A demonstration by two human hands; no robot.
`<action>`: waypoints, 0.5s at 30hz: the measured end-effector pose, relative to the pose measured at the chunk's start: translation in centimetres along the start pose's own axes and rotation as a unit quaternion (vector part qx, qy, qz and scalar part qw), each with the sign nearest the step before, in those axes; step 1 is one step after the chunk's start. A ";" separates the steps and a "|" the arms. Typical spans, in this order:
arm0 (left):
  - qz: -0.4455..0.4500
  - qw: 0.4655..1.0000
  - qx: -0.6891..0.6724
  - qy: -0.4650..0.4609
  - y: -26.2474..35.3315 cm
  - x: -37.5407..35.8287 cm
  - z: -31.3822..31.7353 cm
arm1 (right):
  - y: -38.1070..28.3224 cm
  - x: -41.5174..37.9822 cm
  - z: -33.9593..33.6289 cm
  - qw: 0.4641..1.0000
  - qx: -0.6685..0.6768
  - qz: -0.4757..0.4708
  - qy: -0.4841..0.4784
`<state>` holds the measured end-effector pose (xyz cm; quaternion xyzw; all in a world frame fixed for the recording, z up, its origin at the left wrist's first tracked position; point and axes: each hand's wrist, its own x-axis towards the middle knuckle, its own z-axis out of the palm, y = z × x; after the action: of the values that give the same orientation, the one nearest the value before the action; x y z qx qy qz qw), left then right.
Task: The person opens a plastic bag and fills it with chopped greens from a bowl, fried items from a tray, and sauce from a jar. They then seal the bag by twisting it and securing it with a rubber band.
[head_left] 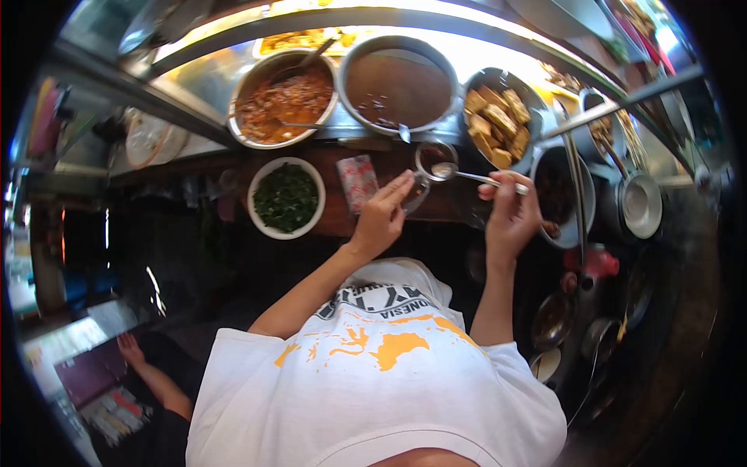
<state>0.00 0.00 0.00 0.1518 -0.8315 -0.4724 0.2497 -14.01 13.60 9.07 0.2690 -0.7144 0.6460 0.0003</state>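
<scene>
Silver spoon (476,178) in right fingers (507,193), cup (418,157) near left fingers (394,190)

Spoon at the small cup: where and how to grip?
Probably pinch the outer end of the spoon, coming from the right, as the right hand does: its slim handle slants rightward beyond the small cup, with its head at the cup.

White bowl (258,223) on seemingly wooden counter (334,222)
</scene>
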 end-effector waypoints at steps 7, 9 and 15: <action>-0.107 0.987 -0.114 -0.025 7.3 0.3 -8.7 | 6.2 1.2 2.9 0.988 -0.112 0.007 -0.108; -0.080 0.989 -0.125 0.003 8.3 -0.4 -12.5 | 6.4 1.3 3.0 0.970 -0.196 -0.015 -0.139; -0.136 0.972 -0.098 0.163 10.7 -3.6 -26.7 | 1.1 2.2 4.0 0.932 -0.313 -0.178 -0.046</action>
<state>17.76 -11.75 19.74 0.3132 -0.7010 -0.5495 0.3294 -14.98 9.06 8.16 0.4072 -0.8202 0.3659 0.1662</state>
